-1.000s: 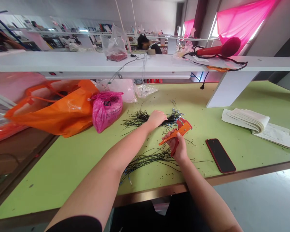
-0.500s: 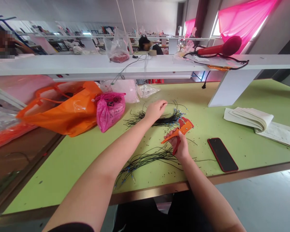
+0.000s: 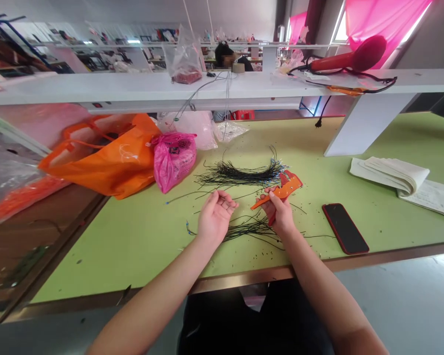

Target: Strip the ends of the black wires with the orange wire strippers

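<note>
Fingers point(image 3: 227, 203) of the left hand point(image 3: 214, 223) curl loosely, palm up; whether they pinch the thin black wire point(image 3: 181, 197) passing behind them cannot be told. Since half a second ago, this hand has come back from the far wire bundle point(image 3: 244, 173) and covers part of the near wire bundle point(image 3: 249, 228). The right hand's point(image 3: 280, 213) fingers wrap the orange stripper point(image 3: 290, 187), partly hiding its handles.

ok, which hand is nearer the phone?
Right. The right hand is left of the phone, gripping the orange tool; the left hand is farther left.
</note>
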Tool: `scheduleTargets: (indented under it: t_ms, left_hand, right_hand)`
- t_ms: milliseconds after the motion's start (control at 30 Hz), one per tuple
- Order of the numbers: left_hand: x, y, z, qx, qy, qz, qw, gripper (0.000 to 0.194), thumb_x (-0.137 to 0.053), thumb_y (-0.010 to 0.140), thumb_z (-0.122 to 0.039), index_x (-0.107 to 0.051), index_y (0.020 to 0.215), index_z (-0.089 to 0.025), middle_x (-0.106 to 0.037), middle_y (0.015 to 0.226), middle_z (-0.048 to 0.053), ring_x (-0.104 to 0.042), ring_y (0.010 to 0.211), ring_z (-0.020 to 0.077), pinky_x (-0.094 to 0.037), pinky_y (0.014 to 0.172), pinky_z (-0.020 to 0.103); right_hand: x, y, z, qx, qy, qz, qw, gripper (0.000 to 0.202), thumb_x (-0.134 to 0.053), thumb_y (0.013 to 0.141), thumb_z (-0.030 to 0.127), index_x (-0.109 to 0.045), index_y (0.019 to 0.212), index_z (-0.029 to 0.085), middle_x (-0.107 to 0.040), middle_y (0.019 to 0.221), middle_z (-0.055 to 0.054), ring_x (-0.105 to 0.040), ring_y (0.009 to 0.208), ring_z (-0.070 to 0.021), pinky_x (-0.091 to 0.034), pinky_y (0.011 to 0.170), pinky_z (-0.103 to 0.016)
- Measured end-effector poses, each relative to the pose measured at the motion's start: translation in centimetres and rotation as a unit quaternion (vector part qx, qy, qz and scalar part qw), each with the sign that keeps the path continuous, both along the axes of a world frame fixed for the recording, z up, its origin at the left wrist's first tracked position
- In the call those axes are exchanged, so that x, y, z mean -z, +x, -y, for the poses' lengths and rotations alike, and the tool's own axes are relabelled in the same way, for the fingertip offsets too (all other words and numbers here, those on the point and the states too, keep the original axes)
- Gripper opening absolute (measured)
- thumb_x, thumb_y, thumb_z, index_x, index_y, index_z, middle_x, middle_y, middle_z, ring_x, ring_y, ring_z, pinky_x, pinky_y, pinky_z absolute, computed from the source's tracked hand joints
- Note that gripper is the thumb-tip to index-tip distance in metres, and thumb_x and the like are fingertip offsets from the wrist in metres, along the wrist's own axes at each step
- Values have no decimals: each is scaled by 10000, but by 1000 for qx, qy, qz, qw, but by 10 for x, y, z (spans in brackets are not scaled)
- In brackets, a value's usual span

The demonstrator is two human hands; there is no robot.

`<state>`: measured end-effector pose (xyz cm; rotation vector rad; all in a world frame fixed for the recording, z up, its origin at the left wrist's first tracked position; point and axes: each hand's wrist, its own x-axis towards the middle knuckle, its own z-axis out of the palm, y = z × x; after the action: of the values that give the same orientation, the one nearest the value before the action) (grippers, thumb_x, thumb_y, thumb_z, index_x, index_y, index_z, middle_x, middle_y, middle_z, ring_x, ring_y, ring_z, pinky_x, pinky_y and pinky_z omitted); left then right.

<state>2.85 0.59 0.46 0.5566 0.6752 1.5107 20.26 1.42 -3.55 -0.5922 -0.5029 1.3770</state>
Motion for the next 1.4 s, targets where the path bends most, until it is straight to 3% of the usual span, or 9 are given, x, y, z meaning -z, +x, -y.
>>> scheduleTargets:
  t_ms: [300, 667, 867, 933, 1000, 1067, 1200, 1300, 1400]
  left_hand:
    - [19, -18, 40, -47, -47, 52, 996, 192, -783, 792, -315, -660, 757, -172, -638, 691, -2, -623, 632, 120, -576, 650, 260]
    - [18, -43, 51, -82, -66, 88, 990, 99, -709, 797, -236, -636, 755, -184, -591, 661, -22, -602, 595, 97, -572, 623, 215]
    - [29, -44, 52, 39, -151, -73, 985, 199, -583, 954, -328, -704, 1043, -197, -736, 1114, 73, -737, 842, 183, -618, 777, 331]
    - [28, -51, 60, 140, -152, -197, 958, 266, -590, 969, -408, -703, 1119, -220, -726, 1212, 88, -745, 861, 200, -605, 735, 323]
    - [21, -56, 68, 279, -103, -337, 893, 320, -598, 965, -477, -736, 976, -188, -765, 1005, 89, -705, 685, 170, -549, 618, 277]
    - [9, -51, 71, 324, -23, -458, 828, 427, -548, 984, -515, -716, 795, -171, -716, 746, 61, -630, 571, 150, -503, 582, 268]
    - [-4, -10, 41, 11, 152, -647, 747, 265, -547, 983, -388, -698, 1070, -188, -732, 1049, 110, -686, 930, 239, -543, 861, 359]
    - [4, 17, 1, 22, 205, -708, 675, 213, -586, 962, -309, -718, 1101, -217, -745, 1086, 110, -709, 910, 265, -554, 840, 377]
    - [19, 20, -26, 26, 264, -687, 676, 171, -603, 952, -255, -771, 985, -253, -773, 953, 75, -718, 796, 248, -546, 746, 327]
  right_hand:
    - [5, -5, 3, -50, -3, 67, 996, 332, -880, 724, 277, -629, 934, 223, -687, 1239, -36, -744, 888, -170, -648, 881, -358]
    - [10, -7, 2, -13, 65, 132, 989, 283, -836, 781, 324, -626, 944, 227, -672, 874, -5, -699, 845, -184, -601, 891, -391]
    - [7, -6, 1, 25, 57, 110, 992, 279, -825, 771, 294, -603, 931, 242, -637, 877, 3, -694, 859, -177, -602, 900, -388]
    - [8, -6, 0, 41, 59, 121, 990, 279, -823, 768, 299, -601, 926, 240, -632, 876, 2, -688, 852, -176, -599, 904, -389]
    - [9, -7, 0, 55, 60, 137, 987, 280, -817, 767, 313, -598, 923, 236, -631, 877, 0, -686, 854, -182, -593, 915, -399]
    - [9, -9, 2, 56, 62, 152, 985, 286, -808, 771, 335, -590, 925, 233, -635, 876, -3, -688, 861, -194, -585, 932, -419]
    - [6, -12, 7, 41, 93, 184, 978, 284, -794, 796, 357, -581, 935, 232, -654, 867, -8, -685, 871, -206, -564, 959, -432]
    - [3, -11, 9, 37, 114, 213, 970, 261, -792, 810, 368, -603, 920, 225, -661, 862, -18, -670, 880, -206, -562, 943, -405]
    - [1, -8, 9, 15, 94, 183, 978, 258, -794, 811, 382, -608, 914, 236, -654, 858, -17, -671, 879, -210, -579, 913, -398]
